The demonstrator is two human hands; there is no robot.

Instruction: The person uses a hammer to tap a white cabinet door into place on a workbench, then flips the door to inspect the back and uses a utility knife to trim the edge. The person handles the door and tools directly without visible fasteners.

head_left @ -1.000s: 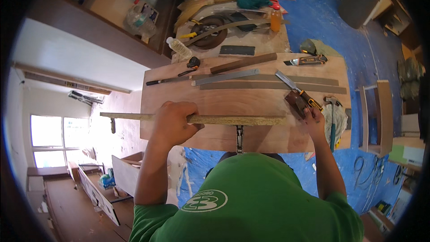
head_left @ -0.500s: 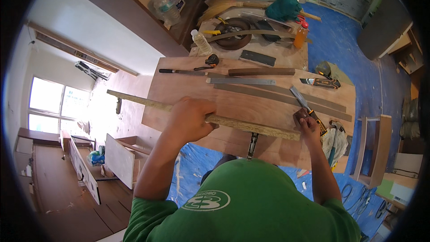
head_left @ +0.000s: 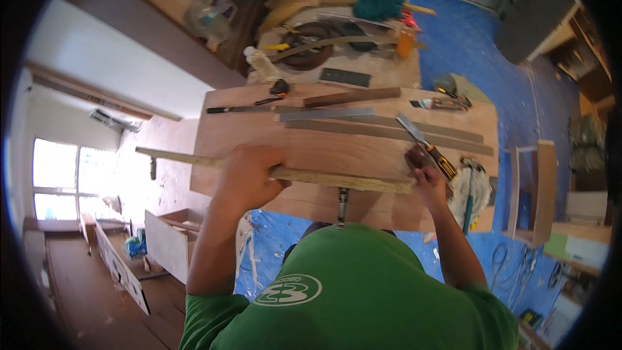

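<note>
My left hand is closed around a long, narrow board standing on edge over the near side of the plywood tabletop. A metal cabinet hinge sticks out of the board toward me, and a second hinge hangs by its far left end. Near the board's right end, my right hand grips a small dark brown block. Right beside that block lies a chisel with a black and orange handle. The fingertips under the block are partly hidden.
Thin wood strips, a metal ruler, a file, a tape measure and a utility knife lie across the tabletop. A hammer rests on a white cloth at right. Bottles stand beyond. Blue sheeting covers the floor.
The whole view has shifted, so the scene sits farther left and slightly higher. Both hands keep their holds on the board and the block, with little visible movement.
</note>
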